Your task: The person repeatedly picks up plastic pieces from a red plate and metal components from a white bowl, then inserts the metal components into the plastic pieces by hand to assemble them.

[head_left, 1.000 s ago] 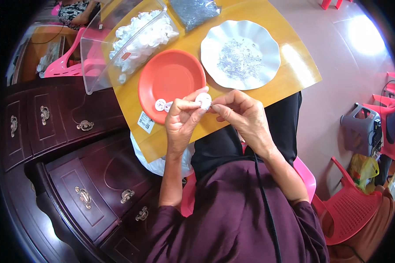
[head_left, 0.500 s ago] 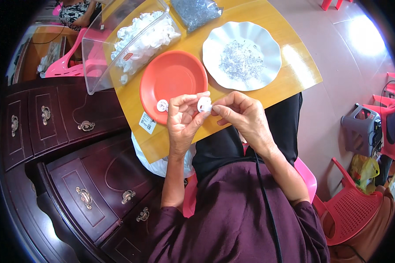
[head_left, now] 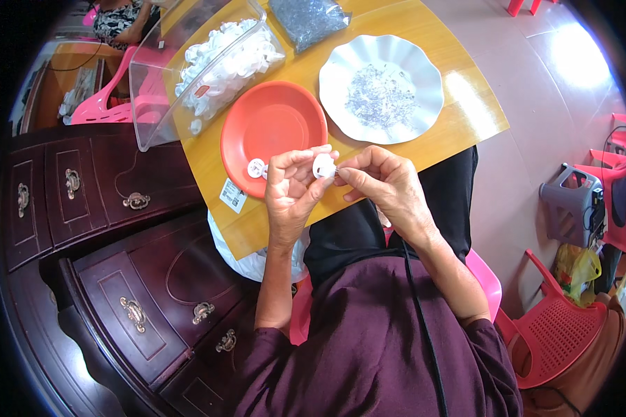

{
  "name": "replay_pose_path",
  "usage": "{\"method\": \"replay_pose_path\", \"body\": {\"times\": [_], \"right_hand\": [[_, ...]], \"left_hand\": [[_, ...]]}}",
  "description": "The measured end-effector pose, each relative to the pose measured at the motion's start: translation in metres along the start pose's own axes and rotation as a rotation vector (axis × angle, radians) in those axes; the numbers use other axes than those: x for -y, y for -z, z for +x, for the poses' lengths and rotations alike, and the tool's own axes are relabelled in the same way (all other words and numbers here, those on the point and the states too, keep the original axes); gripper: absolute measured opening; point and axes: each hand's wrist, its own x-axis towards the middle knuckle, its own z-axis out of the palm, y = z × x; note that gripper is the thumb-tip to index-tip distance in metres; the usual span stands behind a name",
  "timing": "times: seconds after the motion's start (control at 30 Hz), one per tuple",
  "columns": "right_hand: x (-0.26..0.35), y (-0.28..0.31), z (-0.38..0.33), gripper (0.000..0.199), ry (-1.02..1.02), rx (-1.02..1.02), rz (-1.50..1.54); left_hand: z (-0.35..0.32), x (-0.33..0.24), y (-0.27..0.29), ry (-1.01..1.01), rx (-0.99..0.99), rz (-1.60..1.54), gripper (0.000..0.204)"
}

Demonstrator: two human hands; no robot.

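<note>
My left hand [head_left: 291, 187] pinches a small round white plastic part [head_left: 323, 165] between thumb and fingers, above the near edge of an orange-red plastic bowl [head_left: 275, 111]. At the right side of this part, my right hand [head_left: 386, 184] has thumb and forefinger pressed together on something small and thin, too tiny to name. Inside the bowl, close to my left fingers, lies another white plastic part [head_left: 257, 167]. A white scalloped plate [head_left: 335, 115] beyond my right hand holds many tiny shiny metal-looking pieces [head_left: 381, 95].
A clear plastic bin [head_left: 149, 115] heaped with white parts [head_left: 219, 62] stands at the table's far left. Behind the bowl lies a bag of dark small pieces [head_left: 309, 21]. Dark wooden drawers [head_left: 125, 306] flank me on the left; a red plastic chair [head_left: 556, 333] stands at right.
Both hands stay nearly in place. The white part in my left hand has turned slightly; my right fingertips remain at its side.
</note>
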Motion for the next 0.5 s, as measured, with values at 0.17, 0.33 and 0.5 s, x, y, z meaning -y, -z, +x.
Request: {"method": "replay_pose_path", "body": {"times": [0.17,0.33,0.5], "right_hand": [[0.0003,0.0007,0.0001,0.017,-0.004,0.005,0.005],[0.0019,0.0008,-0.0006,0.017,-0.007,0.004,-0.011],[0.0029,0.0007,-0.0019,0.017,0.014,0.014,-0.088]], "left_hand": [[-0.0007,0.0001,-0.0009,-0.005,-0.010,0.028,0.042],[-0.0008,0.0000,0.0008,-0.014,-0.010,0.061,0.043],[-0.0017,-0.0015,0.0005,-0.003,-0.015,0.069,0.047]]}}
